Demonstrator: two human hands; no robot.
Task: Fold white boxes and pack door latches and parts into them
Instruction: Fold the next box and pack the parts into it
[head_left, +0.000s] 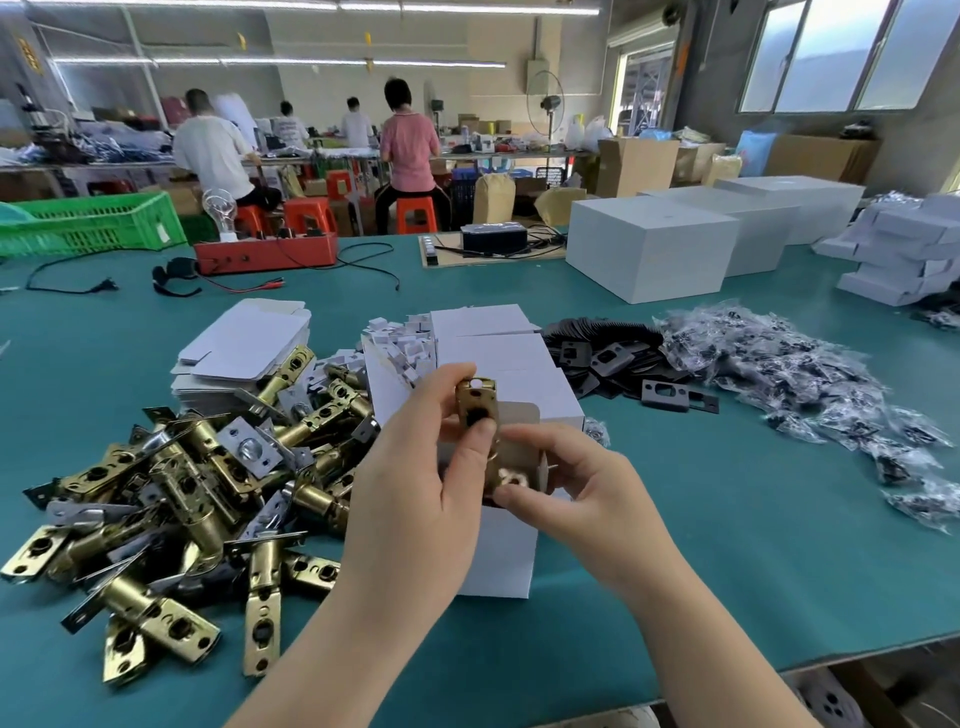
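Both hands, left (415, 467) and right (566, 483), pinch one brass latch (477, 410) upright over the open white box (506, 551); it should go in end-first, kept vertical, clear of the flap.

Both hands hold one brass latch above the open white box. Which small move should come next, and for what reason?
Probably lower the brass door latch straight down into the open white box. The left hand pinches its upper part and the right hand grips its lower end, which sits at the box's open top with the flap standing behind it. The latch is not yet fully inside.
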